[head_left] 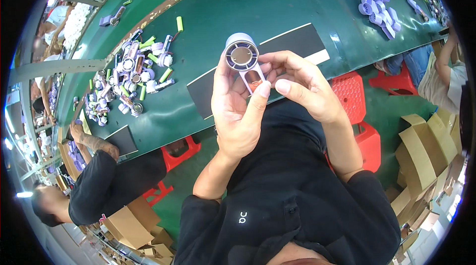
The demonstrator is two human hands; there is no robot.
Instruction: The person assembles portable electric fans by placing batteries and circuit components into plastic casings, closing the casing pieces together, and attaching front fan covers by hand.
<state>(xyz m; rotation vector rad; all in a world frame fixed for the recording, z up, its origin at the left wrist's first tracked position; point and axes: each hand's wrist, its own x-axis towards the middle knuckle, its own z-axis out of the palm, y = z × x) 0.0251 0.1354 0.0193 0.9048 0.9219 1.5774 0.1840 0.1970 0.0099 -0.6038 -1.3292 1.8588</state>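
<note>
A pale purple handheld fan with a round grille, a brown centre and an open handle is held over the green table. Inside the handle shows a brown-orange part. My left hand is closed around it, the thumb along the handle's lower end and the fingers behind. My right hand is at the handle's right side, its bent fingers touching the fan and its thumb held apart. The fan hides some fingertips. Underneath lies a dark mat with pale edges.
Left on the green table is a heap of fan parts and green batteries. Purple housings are piled at far right. A co-worker sits at left. Red stools and cardboard boxes stand at right.
</note>
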